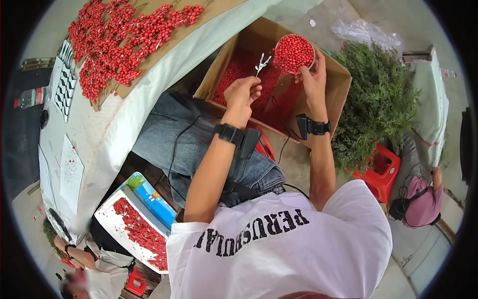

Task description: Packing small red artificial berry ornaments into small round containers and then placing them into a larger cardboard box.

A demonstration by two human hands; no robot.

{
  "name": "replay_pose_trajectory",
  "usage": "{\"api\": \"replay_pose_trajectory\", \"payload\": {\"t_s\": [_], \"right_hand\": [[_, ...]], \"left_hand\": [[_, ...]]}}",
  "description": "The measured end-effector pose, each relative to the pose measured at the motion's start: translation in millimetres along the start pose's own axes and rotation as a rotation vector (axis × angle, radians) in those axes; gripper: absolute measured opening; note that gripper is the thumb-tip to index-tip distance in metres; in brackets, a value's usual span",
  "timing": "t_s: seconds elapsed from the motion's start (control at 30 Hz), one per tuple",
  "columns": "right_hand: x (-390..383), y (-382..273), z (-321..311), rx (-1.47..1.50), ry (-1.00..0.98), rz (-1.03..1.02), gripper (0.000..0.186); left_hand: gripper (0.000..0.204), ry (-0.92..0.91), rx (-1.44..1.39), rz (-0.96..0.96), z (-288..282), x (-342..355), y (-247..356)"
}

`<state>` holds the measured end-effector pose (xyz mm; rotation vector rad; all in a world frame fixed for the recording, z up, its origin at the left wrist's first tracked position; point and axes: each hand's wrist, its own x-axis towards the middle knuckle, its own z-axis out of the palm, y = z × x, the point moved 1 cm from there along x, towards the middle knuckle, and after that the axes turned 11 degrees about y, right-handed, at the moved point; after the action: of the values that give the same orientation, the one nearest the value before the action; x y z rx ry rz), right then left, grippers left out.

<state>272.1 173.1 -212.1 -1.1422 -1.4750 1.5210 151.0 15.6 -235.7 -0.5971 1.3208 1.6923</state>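
My left hand (241, 97) pinches the thin stem of a small branching white-tipped twig (262, 65), which points up and away from me. My right hand (314, 82) grips a round cup (313, 61) tilted toward the twig and heaped with small red artificial berries (293, 52). The twig's tips are close to the cup but apart from it. Beneath both hands stands an open cardboard box (334, 87), with more loose red berries (228, 82) spread over its bottom. The cup's underside is mostly hidden.
Finished-looking red berry sprays (129, 47) lie on cardboard on a white-covered table (124, 117) at left. Below it, a white tray (108, 219) holds loose berries. Green foliage (378, 99) and a red stool (382, 172) stand right. Other people sit at lower left and far right.
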Motion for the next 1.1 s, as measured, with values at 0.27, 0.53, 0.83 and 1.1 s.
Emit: {"api": "replay_pose_trajectory", "payload": {"t_s": [0.27, 0.53, 0.83, 1.1], "right_hand": [[-13, -4, 32, -0.269, 0.091, -0.401, 0.060], [-27, -14, 57, -0.613, -0.016, -0.606, 0.052], [42, 159, 47, -0.580, 0.109, -0.391, 0.061], [71, 305, 52, -1.511, -0.280, -0.232, 0.038]], "left_hand": [[0.010, 0.171, 0.043, 0.044, -10, 40, -23], [0.031, 0.313, 0.025, 0.156, -17, 57, -23], [0.063, 0.366, -0.054, 0.177, -12, 44, -27], [0.025, 0.084, 0.114, 0.215, -17, 45, -21]]}}
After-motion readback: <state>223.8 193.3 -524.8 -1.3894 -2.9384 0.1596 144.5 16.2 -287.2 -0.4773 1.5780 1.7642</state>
